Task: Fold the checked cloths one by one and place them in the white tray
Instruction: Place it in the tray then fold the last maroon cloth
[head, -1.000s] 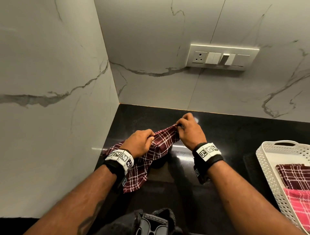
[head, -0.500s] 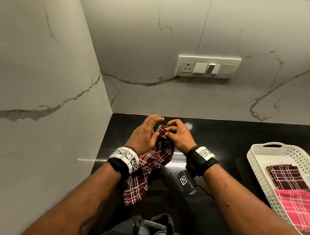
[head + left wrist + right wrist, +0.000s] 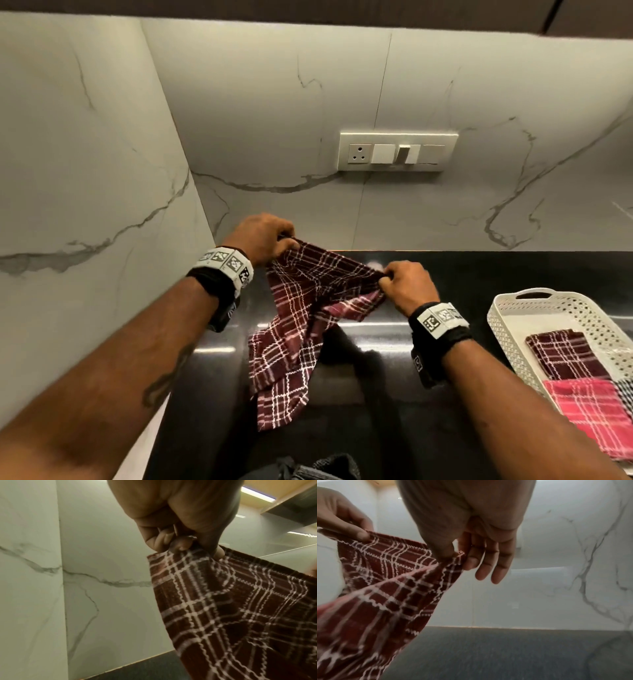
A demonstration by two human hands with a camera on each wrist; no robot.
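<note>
A maroon checked cloth (image 3: pixel 301 315) hangs in the air above the black counter (image 3: pixel 479 274), its top edge stretched between both hands. My left hand (image 3: pixel 277 245) pinches the cloth's upper left corner (image 3: pixel 197 550) between thumb and fingers. My right hand (image 3: pixel 387 279) pinches the right corner (image 3: pixel 453 558) with thumb and forefinger, the other fingers loose. The rest of the cloth (image 3: pixel 376 588) droops crumpled toward the counter. The white perforated tray (image 3: pixel 507 329) stands at the right, holding a folded maroon checked cloth (image 3: pixel 565 356) and a folded pink checked cloth (image 3: pixel 596 414).
Marble walls close the counter at the left (image 3: pixel 85 205) and at the back, where a switch plate (image 3: pixel 397 152) sits. A dark strap or bag (image 3: pixel 308 469) lies at the bottom edge. Counter surface shows between the hanging cloth and the tray.
Both hands have lifted and pulled apart, spreading the cloth's top edge, which was bunched between them half a second ago. The head view has tilted upward.
</note>
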